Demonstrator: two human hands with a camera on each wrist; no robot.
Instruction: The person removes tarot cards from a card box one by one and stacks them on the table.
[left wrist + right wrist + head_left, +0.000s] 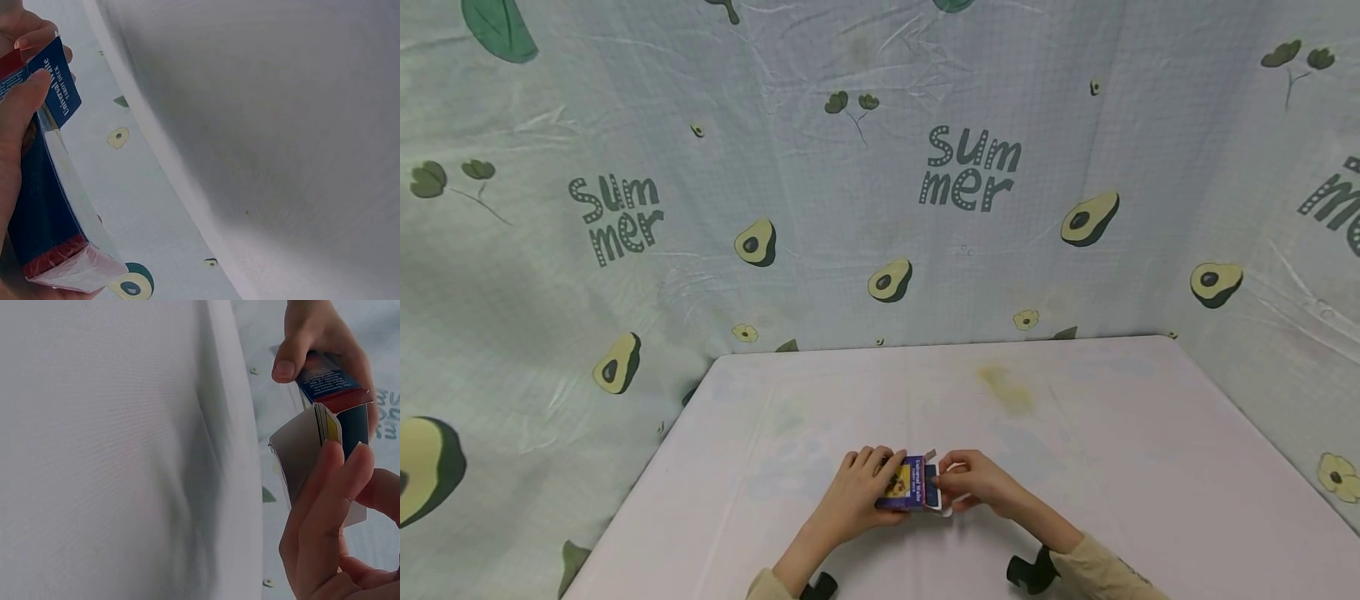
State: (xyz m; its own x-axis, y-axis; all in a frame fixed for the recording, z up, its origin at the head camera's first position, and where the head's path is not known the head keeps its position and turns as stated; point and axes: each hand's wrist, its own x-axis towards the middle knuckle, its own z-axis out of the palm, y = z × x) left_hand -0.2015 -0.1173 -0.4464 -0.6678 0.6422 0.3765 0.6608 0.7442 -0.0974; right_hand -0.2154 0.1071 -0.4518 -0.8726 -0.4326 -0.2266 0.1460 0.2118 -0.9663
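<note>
In the head view, my left hand [867, 492] grips a purple and yellow tarot deck box [898, 486] above the table, thumb on the near side and fingers over the far side. The box's right end stands open, with a blue, white-edged piece sticking out. My right hand [977, 482] is at this end, fingers curled. A blue flap [59, 84] printed "Universal Waite Tarot Deck" juts out in the left wrist view. The right wrist view shows right fingertips [334, 453] at thin, yellow-faced cards [328, 425] beside a white flap [297, 447]. The right thumb's hold is partly hidden.
A white-covered table [1075, 433] spreads beneath both hands, with a yellowish stain [1006, 390] toward its back. Behind and at the sides hangs a pale curtain [820, 192] printed with avocados and "summer". Black wrist-camera mounts [1032, 572] sit at both wrists.
</note>
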